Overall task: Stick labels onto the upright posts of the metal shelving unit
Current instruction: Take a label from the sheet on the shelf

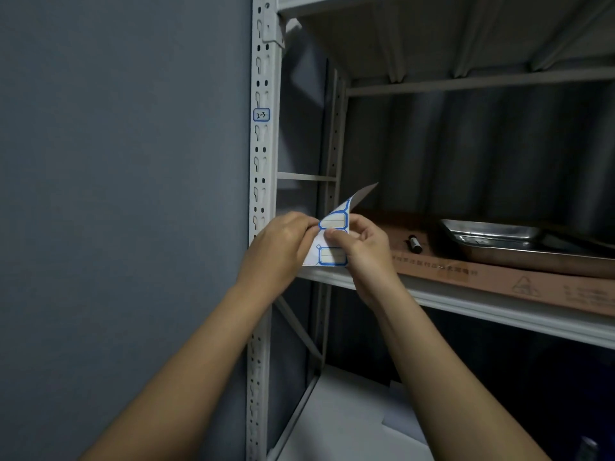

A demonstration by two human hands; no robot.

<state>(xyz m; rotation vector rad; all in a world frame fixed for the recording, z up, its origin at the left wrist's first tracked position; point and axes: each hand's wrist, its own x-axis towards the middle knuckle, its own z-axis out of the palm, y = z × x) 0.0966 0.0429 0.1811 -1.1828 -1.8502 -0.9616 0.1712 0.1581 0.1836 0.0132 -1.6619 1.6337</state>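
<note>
The white perforated upright post [261,168] of the metal shelving unit runs down the middle of the view. A blue-bordered label [261,115] marked "2-3" is stuck on it high up. Both hands hold a bent sheet of blue-bordered labels [332,224] just right of the post, in front of the shelf edge. My right hand [361,251] pinches the sheet with thumb on its face. My left hand [283,247] pinches at the sheet's left edge with its fingertips. Its fingertips are hidden, so what they pinch there I cannot make out.
A black marker [415,243] lies on brown cardboard [499,277] on the shelf [466,302], beside a steel tray [519,241]. A grey wall [116,194] fills the left. White sheets [349,420] lie on the lower shelf. Another shelf hangs overhead.
</note>
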